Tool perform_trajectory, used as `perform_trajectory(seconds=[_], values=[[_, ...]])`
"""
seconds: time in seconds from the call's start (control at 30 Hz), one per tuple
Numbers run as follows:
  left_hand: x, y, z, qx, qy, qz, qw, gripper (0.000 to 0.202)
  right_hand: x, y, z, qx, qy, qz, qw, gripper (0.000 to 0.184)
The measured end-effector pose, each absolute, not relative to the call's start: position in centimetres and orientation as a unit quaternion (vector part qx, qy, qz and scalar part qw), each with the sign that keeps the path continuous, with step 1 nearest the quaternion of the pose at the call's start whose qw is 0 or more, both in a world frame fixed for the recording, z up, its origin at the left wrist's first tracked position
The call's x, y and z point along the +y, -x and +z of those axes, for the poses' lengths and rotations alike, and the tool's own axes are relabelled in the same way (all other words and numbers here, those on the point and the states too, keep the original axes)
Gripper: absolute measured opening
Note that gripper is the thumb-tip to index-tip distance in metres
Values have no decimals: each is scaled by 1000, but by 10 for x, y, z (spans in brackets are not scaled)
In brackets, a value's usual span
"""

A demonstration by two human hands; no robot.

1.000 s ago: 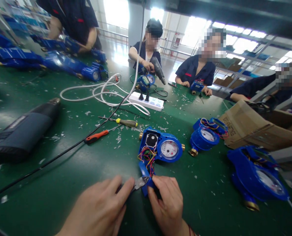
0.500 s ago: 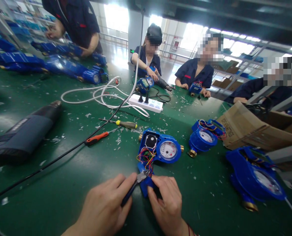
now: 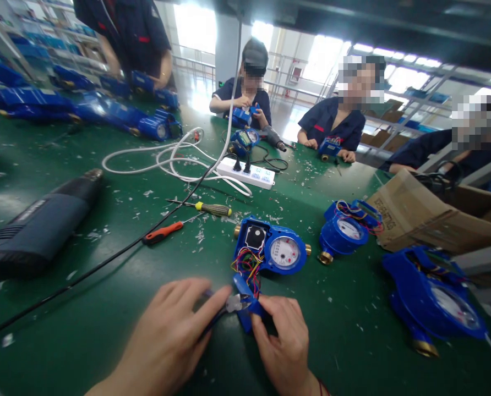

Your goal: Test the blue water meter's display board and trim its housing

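My left hand [image 3: 175,330] is closed around a pair of cutting pliers [image 3: 236,302], its metal jaws lying against a blue plastic cover [image 3: 245,320]. Fingers of my right hand [image 3: 282,335] pinch that cover at its right side. Red, yellow and dark wires [image 3: 247,264] run from the cover up to a blue water meter [image 3: 284,252], which lies on the green table with its square compartment uncovered and its round dial facing up. What exactly sits between the plier jaws is too small to tell.
A heat gun [image 3: 43,220] lies left, an orange screwdriver [image 3: 163,233] and a yellow-black screwdriver [image 3: 213,209] ahead. Beyond is a power strip [image 3: 245,172]. More meters [image 3: 344,231] and a cardboard box [image 3: 431,214] stand right. Several co-workers sit or stand across the table; a black cable [image 3: 105,257] crosses it.
My left hand has shifted slightly left and turned, bringing the plier jaws lower and more level against the cover. My right hand keeps its pinch. Across the table, a co-worker has lifted a blue meter.
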State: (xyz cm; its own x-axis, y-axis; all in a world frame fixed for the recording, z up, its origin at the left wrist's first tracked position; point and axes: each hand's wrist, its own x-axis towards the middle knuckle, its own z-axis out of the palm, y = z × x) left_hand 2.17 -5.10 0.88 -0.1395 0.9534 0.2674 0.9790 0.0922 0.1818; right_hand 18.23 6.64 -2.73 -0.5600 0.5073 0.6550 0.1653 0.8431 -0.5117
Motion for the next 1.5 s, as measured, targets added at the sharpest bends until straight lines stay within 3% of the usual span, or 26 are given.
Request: perform_trajectory(seconds=[0.6, 0.9, 1.5], values=[[-3, 26, 41, -611, 790, -45, -5, 50, 69, -185, -31, -868, 196, 227, 395, 20], [11, 36, 47, -543, 837, -59, 32, 35, 71, -185, -29, -862, 186, 225, 415, 21], [11, 37, 44, -552, 833, -24, -9, 34, 72, -184, -31, -859, 178, 237, 417, 23]])
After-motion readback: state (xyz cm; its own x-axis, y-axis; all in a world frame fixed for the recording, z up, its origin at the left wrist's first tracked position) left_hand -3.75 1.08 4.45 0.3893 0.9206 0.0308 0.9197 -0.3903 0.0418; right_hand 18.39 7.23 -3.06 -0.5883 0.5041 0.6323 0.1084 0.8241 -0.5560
